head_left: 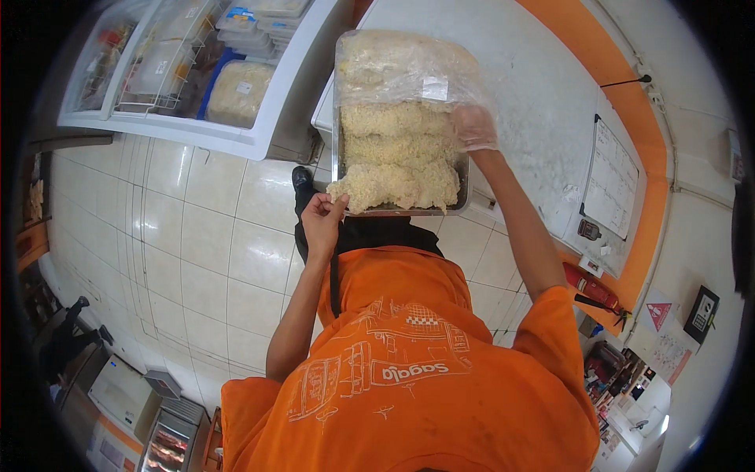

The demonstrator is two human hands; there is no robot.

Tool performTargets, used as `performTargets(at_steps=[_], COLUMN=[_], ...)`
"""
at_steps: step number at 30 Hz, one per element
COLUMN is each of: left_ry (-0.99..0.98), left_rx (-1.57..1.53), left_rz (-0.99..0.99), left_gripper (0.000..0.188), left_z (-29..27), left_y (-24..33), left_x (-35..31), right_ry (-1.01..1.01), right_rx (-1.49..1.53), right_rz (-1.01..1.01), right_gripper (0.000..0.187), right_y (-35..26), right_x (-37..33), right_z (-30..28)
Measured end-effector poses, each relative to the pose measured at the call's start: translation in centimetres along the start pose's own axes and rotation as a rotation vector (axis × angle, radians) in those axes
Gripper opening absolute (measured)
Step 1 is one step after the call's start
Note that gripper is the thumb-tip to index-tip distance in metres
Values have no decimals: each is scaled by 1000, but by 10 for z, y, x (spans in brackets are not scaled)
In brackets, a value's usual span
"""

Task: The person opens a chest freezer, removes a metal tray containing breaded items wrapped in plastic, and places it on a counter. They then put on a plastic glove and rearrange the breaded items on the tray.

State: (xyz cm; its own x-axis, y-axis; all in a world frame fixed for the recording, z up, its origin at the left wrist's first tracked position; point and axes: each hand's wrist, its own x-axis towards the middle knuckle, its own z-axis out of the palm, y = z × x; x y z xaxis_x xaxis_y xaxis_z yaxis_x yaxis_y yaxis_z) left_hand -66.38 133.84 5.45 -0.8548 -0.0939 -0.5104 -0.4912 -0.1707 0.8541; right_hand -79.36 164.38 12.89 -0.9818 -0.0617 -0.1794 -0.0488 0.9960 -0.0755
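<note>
A metal tray (464, 182) holds rows of pale, crumb-coated pieces (401, 187). Clear plastic film (405, 67) with a white label covers the far part; the near rows lie bare. My left hand (320, 220), bare, is closed in a pinch at the tray's near left corner, touching the end of the nearest coated piece. At the tray's right side is my right hand (475, 128) in a clear plastic glove, slightly blurred. Its fingers are curled at the edge of the film; their tips are hidden.
Under the tray's far part is a white chest top (535, 86), with a framed sheet (612, 177) on its right. To the left stands a glass-topped freezer (252, 145) holding packed food. A fire extinguisher (590, 287) sits at the right wall. Tiled floor (208, 252) lies to the left.
</note>
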Motion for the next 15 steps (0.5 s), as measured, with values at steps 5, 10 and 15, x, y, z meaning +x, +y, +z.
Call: performTargets(at_steps=[5,10,15], left_ry=[-4,-10,10], left_rx=[-18,-3,-10], left_rz=[-2,-22,-27], left_gripper=[22,22,22], left_z=[-3,-1,-4], left_y=[-2,-2,-3], left_x=[-1,-1,-2], right_ry=[29,117,157], right_rx=[-165,33,216], right_rz=[-19,-38,-56], right_gripper=[18,31,44], right_y=[8,-8,-30], right_x=[1,-42,-94], right_z=[15,-7,-27])
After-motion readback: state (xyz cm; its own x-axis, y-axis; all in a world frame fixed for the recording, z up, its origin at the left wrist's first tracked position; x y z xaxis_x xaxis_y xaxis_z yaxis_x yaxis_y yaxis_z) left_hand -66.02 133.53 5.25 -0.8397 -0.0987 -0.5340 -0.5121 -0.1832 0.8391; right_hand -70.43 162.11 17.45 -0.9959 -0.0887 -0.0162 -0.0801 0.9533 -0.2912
